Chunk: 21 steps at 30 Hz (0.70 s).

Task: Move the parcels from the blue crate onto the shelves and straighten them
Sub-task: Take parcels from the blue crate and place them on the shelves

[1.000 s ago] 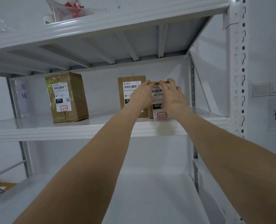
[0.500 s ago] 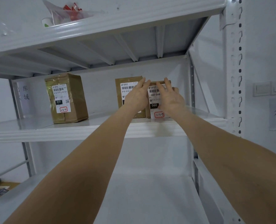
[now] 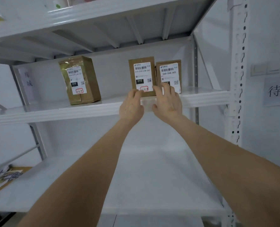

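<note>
Three brown parcels with white labels stand upright on the middle shelf (image 3: 54,110) of a white metal rack. The largest parcel (image 3: 80,80) is on the left. A slimmer parcel (image 3: 141,74) stands at the centre, touching a smaller parcel (image 3: 168,71) on its right. My left hand (image 3: 132,106) is in front of the shelf edge, fingertips at the bottom of the centre parcel. My right hand (image 3: 168,102) hangs with fingers spread before the lower part of the small parcel, holding nothing. The blue crate is out of view.
The lower shelf (image 3: 152,177) stretches below my arms, with a flat cardboard piece and papers (image 3: 4,177) at its left end. Items in plastic sit on the top shelf (image 3: 62,4). The rack's perforated post (image 3: 239,79) stands right, beside a wall sign (image 3: 278,90).
Both hands have let go of the small right parcel and dropped back toward the shelf's front edge. The small parcel now stands free beside the centre one.
</note>
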Tool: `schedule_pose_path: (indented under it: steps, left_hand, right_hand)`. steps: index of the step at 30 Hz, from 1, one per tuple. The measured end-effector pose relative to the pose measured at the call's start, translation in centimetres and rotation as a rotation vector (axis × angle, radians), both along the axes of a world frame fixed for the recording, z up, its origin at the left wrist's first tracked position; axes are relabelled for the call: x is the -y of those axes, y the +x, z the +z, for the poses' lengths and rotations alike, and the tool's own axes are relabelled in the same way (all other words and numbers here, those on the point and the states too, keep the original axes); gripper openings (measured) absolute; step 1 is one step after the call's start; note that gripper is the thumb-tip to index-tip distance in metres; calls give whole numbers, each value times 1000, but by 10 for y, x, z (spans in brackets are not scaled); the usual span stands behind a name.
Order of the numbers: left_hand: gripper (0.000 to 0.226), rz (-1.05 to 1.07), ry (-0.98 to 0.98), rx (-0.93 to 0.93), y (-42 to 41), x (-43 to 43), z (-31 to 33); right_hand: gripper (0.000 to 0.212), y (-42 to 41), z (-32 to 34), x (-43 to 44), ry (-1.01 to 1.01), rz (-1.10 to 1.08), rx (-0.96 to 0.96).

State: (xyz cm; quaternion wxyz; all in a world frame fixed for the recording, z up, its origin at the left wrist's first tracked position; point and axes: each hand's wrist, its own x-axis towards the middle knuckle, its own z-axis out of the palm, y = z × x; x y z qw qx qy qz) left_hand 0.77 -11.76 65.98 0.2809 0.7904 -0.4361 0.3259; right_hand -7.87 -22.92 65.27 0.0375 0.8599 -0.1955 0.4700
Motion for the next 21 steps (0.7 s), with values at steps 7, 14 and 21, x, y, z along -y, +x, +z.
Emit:
schedule_pose_path:
  steps: [7, 14, 21]
  left_hand:
    - [59, 8, 246, -184, 16, -61, -139]
    - [59, -40, 591, -470, 4, -89, -332]
    - [50, 25, 898, -842, -11, -103, -497]
  right_hand:
    - [64, 5, -146, -64, 179, 15, -217]
    - [58, -19, -325, -93, 454, -20, -556]
    - [64, -47, -488, -95, 730, -36, -893]
